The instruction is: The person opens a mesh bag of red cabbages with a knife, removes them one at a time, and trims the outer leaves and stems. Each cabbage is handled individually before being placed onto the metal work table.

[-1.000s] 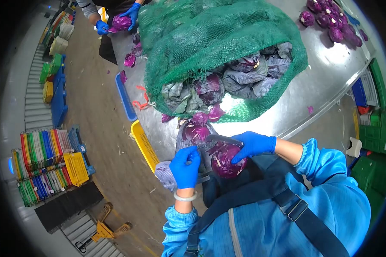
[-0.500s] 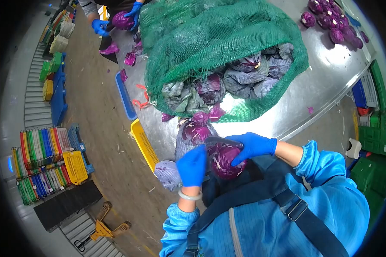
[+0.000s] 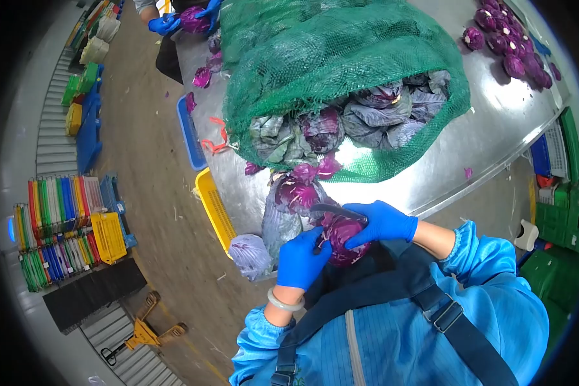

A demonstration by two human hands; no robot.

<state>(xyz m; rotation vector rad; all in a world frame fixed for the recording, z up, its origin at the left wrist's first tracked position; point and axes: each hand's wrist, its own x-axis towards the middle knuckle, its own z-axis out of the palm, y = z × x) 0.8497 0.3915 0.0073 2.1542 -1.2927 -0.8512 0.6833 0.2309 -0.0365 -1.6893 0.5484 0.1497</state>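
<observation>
In front of my apron I have a red cabbage [image 3: 345,239] between both blue-gloved hands. My left hand [image 3: 302,260] grips its left side, fingers curled against the leaves. A dark-bladed knife [image 3: 331,210] is held in my right hand [image 3: 386,222], its blade lying across the top of the cabbage while my right thumb presses on the cabbage's side. Just beyond, loose outer leaves [image 3: 296,195] lie piled at the table edge, and a pale purple leaf [image 3: 249,256] sits at the corner. The knife's handle is mostly hidden by the glove.
A green mesh sack [image 3: 341,58] of unpeeled cabbages covers the middle of the metal table [image 3: 457,141]. Peeled cabbages [image 3: 511,45] are heaped at the far right. A yellow basket [image 3: 213,209] stands by the left edge. Across the table, a co-worker's gloved hands [image 3: 166,24] hold another cabbage.
My left hand has moved down and right, from above the leaves onto the cabbage's left side. The right hand still holds the knife at the cabbage. The view has shifted slightly.
</observation>
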